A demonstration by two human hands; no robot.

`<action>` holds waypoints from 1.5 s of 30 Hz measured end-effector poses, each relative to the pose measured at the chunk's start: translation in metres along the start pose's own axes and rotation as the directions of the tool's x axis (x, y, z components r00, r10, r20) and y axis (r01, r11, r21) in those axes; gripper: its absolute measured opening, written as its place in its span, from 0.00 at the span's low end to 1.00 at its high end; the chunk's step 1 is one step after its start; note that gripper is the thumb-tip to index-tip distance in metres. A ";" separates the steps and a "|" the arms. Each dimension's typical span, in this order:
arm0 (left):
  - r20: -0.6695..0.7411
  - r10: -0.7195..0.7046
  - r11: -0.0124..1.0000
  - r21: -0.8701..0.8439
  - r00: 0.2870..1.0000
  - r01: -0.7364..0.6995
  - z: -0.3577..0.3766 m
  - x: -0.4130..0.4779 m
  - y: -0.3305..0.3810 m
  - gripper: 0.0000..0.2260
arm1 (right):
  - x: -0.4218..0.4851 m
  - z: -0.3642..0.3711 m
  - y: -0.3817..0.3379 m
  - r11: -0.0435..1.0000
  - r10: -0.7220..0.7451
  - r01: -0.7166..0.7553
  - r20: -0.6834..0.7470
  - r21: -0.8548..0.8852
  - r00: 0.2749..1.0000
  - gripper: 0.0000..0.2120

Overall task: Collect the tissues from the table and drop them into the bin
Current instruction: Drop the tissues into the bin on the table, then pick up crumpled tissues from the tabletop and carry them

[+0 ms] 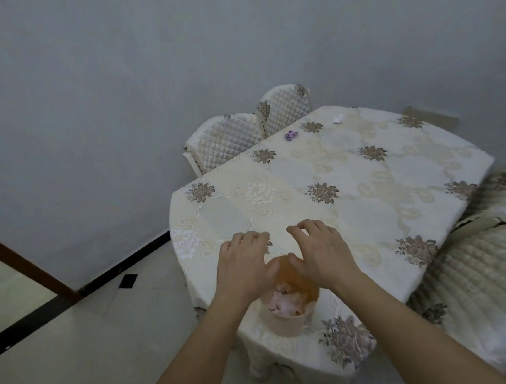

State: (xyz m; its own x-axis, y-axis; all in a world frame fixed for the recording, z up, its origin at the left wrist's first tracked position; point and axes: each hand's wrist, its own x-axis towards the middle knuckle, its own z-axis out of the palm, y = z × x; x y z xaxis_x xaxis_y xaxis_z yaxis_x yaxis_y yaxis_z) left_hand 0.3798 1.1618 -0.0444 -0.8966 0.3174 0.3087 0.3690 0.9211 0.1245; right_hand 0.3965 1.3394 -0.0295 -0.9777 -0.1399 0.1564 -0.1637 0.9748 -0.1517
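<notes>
- The left hand [245,263] is stretched forward, palm down, with its fingers spread a little and curled at the tips.
- The right hand [320,255] lies just beside it at the same height, palm down too, fingers loosely bent and parted.
- Neither hand holds anything.
- The two thumbs point inward towards each other, close but apart.
- Both forearms are bare and run up from the lower edge of the view, drawing nearer together towards the wrists.
</notes>
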 end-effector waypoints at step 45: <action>-0.066 0.881 0.422 -0.340 0.469 -0.841 0.042 0.010 0.440 0.22 | -0.358 -0.100 0.246 0.366 0.898 -0.931 -0.254 -0.019 0.358 0.24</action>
State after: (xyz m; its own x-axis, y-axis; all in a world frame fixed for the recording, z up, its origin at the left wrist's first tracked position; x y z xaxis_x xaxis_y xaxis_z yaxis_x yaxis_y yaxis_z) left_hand 0.5227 1.5793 -0.0260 -0.0788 0.9453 0.3166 0.9926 0.0449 0.1132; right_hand 0.7195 1.6469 -0.0249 -0.4641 0.8698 0.1675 0.8525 0.4899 -0.1820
